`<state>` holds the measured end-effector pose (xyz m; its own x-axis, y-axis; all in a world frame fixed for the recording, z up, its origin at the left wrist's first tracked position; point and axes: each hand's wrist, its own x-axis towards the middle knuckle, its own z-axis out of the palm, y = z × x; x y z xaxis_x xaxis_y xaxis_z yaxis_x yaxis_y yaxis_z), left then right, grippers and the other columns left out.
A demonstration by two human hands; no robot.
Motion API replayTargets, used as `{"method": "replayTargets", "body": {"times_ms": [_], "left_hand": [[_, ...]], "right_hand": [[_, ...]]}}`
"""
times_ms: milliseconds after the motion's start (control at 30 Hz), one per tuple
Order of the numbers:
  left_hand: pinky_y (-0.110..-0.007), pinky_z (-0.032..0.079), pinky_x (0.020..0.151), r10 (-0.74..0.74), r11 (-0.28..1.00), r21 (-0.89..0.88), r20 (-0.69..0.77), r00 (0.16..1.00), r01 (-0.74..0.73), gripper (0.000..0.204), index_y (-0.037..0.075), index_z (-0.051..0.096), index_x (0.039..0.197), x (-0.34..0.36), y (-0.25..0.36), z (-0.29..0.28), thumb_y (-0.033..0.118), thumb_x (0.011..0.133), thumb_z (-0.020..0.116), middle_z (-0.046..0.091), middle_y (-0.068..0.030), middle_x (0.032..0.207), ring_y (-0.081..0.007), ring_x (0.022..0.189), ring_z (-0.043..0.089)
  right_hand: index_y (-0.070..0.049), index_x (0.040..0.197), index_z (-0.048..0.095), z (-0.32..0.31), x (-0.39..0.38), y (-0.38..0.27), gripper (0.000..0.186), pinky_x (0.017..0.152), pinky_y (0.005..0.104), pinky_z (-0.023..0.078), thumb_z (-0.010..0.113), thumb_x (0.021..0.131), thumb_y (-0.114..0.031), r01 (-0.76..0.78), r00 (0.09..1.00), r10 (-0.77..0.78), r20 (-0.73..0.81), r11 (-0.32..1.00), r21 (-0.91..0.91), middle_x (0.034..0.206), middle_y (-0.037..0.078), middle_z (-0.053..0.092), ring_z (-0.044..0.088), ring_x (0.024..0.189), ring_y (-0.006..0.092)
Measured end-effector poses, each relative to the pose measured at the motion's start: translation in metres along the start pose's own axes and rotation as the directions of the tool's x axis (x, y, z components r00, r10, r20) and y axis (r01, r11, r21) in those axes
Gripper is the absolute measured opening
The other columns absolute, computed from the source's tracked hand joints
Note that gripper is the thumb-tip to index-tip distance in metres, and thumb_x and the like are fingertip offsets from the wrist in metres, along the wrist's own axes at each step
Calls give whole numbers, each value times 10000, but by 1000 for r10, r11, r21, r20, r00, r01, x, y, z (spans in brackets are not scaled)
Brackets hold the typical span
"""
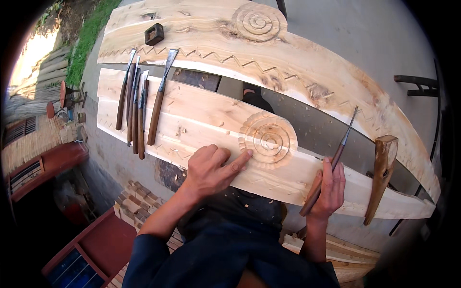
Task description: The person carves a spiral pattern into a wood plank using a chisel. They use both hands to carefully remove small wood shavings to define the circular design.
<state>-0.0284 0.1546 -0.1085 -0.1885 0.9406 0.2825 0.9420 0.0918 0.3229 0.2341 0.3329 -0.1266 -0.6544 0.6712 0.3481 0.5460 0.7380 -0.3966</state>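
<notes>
My left hand (211, 170) rests at the near board (204, 113), holding nothing. Its index finger is stretched out to the lower left edge of a carved spiral (270, 140) with a scalloped rim; the other fingers are partly curled. Over the board to the right, my right hand (331, 189) grips a slim chisel (340, 149) by its dark wooden handle, blade pointing up and away. Several wood-handled chisels (157, 113) lie side by side on the left of this board. A wooden mallet (382, 173) lies across its right end.
Beyond lies a second long, curved board (192, 45) with another carved spiral (259, 22) and a zigzag line. A small dark square box (154, 34) sits on it. Stacked wood pieces (137, 204) and a red metal frame (98, 245) stand at lower left. Shavings are scattered around.
</notes>
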Motion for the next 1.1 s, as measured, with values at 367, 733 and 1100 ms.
{"method": "replayTargets", "body": {"times_ms": [367, 733, 1100], "left_hand": [[-344, 494, 582, 82, 997, 14, -97, 992, -81, 461, 123, 839, 1200, -13, 2, 7, 355, 821, 961, 665, -33, 892, -220, 714, 633], [-574, 399, 1310, -35, 997, 79, 115, 993, 26, 759, 18, 630, 1554, 5, 2, 2, 494, 987, 796, 571, -223, 1657, -443, 1566, 515], [-578, 419, 1299, -35, 999, 18, 76, 996, 34, 518, -23, 677, 1487, -1, 3, 3, 270, 1060, 705, 612, -258, 1607, -460, 1535, 557]], "right_hand": [[-9, 1394, 757, -2, -1, 2, 399, 1058, 559, 617, 772, 996, 0, -5, 1000, 6, -23, 998, 61, 1253, 239, 778, 744, 1200, 471], [-20, 1395, 748, -2, 1, 3, 396, 1046, 533, 619, 760, 999, -1, 13, 999, -10, -47, 998, 54, 1269, 232, 763, 738, 1207, 449], [-21, 1374, 755, -3, 0, 3, 394, 1046, 530, 623, 766, 983, 23, 32, 999, -31, -38, 999, 27, 1264, 221, 767, 745, 1191, 441]]}}
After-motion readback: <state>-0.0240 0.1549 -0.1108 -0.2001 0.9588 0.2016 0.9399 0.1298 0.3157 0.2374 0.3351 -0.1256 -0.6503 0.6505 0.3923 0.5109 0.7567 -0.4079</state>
